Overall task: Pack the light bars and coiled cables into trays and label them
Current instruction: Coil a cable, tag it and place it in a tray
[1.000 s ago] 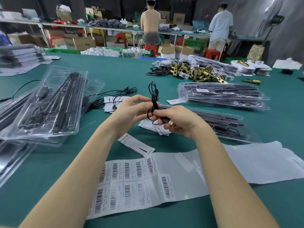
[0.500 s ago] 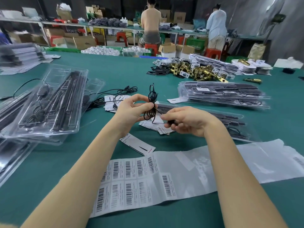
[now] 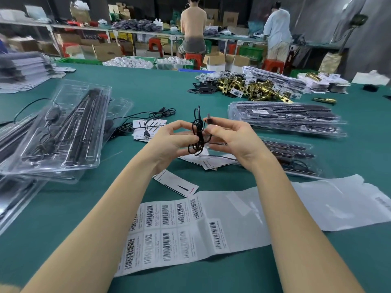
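My left hand [image 3: 169,140] pinches the coiled cable [image 3: 197,134] above the surface [image 3: 148,85]. My right hand [image 3: 234,138] pinches its plug end [image 3: 208,119], other fingers loosely spread.

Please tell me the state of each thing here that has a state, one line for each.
coiled cable: bundled, held above the table
left hand: pinches the coil
right hand: pinches the cable's plug end
clear tray: holds light bars
barcode label sheet: flat, partly used
loose cable: uncoiled on the table
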### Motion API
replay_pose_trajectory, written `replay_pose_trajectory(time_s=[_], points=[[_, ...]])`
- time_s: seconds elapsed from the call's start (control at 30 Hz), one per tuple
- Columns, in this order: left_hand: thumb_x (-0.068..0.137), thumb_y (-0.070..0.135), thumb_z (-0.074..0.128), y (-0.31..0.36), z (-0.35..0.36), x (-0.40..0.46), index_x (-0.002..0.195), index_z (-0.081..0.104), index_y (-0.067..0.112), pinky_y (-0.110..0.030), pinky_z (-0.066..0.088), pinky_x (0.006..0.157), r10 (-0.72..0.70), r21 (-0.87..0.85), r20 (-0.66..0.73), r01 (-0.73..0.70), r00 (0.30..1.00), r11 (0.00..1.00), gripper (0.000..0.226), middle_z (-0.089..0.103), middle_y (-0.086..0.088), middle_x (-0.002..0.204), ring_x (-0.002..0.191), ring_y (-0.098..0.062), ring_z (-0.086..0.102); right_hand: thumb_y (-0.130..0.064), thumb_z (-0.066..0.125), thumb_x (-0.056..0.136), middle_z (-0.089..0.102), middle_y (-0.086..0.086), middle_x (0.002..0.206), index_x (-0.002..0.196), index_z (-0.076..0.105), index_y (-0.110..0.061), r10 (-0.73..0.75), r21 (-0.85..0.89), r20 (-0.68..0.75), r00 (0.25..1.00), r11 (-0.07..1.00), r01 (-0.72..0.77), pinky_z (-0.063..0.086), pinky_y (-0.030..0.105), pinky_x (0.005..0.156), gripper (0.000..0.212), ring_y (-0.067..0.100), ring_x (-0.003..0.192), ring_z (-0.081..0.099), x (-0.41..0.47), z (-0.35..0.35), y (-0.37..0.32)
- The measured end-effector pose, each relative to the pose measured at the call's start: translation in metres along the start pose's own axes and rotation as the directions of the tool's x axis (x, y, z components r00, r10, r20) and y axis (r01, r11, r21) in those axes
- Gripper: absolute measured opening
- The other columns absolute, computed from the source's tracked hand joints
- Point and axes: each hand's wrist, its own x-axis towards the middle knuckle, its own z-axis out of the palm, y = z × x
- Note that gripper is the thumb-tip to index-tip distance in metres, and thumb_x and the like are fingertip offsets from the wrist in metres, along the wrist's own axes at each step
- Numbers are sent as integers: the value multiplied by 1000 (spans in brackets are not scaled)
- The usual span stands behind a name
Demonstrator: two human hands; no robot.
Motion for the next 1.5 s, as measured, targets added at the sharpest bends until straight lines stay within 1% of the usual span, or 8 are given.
replay_pose_trajectory(time_s=[0.2, 0.47, 0.7, 0.83, 1.03, 1.17, 1.3, 1.5], points=[[95, 5, 63, -1, 2, 2, 102, 71, 10, -21, 58, 72, -11, -37, -67, 8, 998, 999, 12, 76, -10, 90, 78, -18, 72, -7, 72, 91, 75, 1, 81, 105, 76, -14, -11, 12, -23, 1000, 1000, 11, 58, 22, 63, 17, 10, 68, 68, 2, 4, 3], [99, 28, 60, -2, 4, 1, 108, 75, 6, -29, 59, 82, -4, 74, -43, 7, 999, 997, 28, 76, -15, 105, 89, -21, 72, -6, 73, 90, 77, 1, 79, 94, 75, -19, -73, -36, -85, 994, 997, 70, 62, 29, 68, 13, 14, 70, 73, 3, 5, 3], [75, 21, 77, 2, -6, -1, 89, 81, 20, -27, 60, 74, -179, -295, 43, 184, 983, 938, 14, 76, -3, 95, 78, -14, 71, -7, 71, 91, 77, 13, 91, 99, 69, -5, -15, 73, 0, 1000, 997, 15, 60, 28, 68, 8, 25, 84, 76, 1, 0, 2], [72, 20, 79, 0, -9, -1, 108, 74, 16, -23, 58, 69, -214, -297, 83, 229, 973, 927, 36, 72, -3, 98, 79, -12, 67, -11, 72, 91, 74, 9, 83, 95, 66, -5, 71, 111, -11, 997, 991, -69, 60, 26, 64, 10, 23, 78, 76, 2, -4, 3], [67, 11, 79, 4, -9, 1, 98, 76, 11, -20, 58, 67, -134, -362, -9, 122, 991, 924, 31, 74, -7, 96, 74, -12, 71, -9, 77, 86, 74, 9, 89, 96, 66, -13, 110, -5, 230, 967, 994, -112, 57, 23, 64, 15, 16, 71, 70, -8, -25, 0], [62, 18, 83, 6, -1, 3, 123, 60, 1, -19, 57, 67, -78, -304, -90, 47, 993, 951, 67, 75, -9, 102, 78, -13, 71, -14, 78, 83, 76, 16, 105, 103, 62, -12, 204, -193, 418, 885, 972, -134, 58, 26, 68, 26, 20, 76, 71, -12, -22, -6], [73, 17, 78, 6, 1, 4, 132, 52, -5, -20, 58, 72, -62, -310, -86, 32, 994, 950, 68, 76, -10, 103, 91, -17, 74, -10, 73, 91, 76, 18, 103, 101, 58, -10, 264, -251, 432, 863, 954, -166, 58, 26, 69, 18, 27, 85, 75, -11, -10, -3], [68, 15, 83, 5, -6, 3, 98, 52, 14, -24, 59, 72, -32, -300, -30, 22, 999, 954, 43, 76, -15, 101, 99, -26, 74, -11, 76, 87, 76, 17, 99, 91, 69, -8, 369, -214, 380, 848, 927, -308, 58, 19, 66, 8, 23, 85, 76, -9, -19, -3]])
